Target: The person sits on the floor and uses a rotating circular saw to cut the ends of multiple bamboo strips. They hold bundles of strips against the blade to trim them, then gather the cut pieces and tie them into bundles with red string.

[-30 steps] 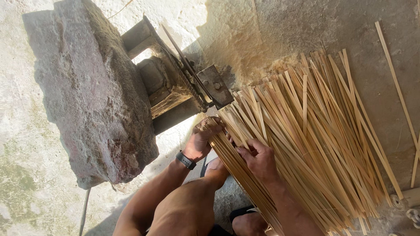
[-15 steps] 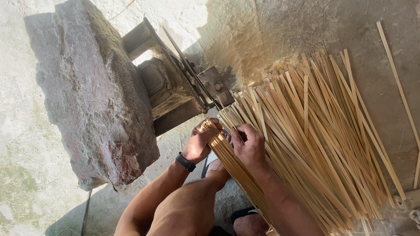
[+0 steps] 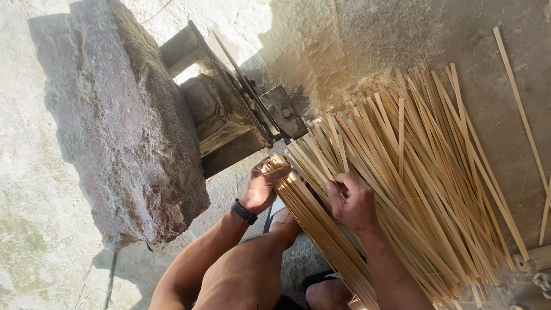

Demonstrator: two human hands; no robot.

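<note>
On the concrete floor (image 3: 34,172), L to R: stone block (image 3: 123,126); bladed metal jig (image 3: 252,109); left hand (image 3: 263,186), wrapped round end of strip bundle (image 3: 313,215); right hand (image 3: 353,201), pinched shut on one strip. Loose strip pile (image 3: 436,166) alongside. Strips judged light, springy, splintery; best gripped nr ends.

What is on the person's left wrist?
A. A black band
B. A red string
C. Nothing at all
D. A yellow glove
A: a black band wraps the wrist just below the left hand, which grips the end of a bundle of thin bamboo strips.
</note>
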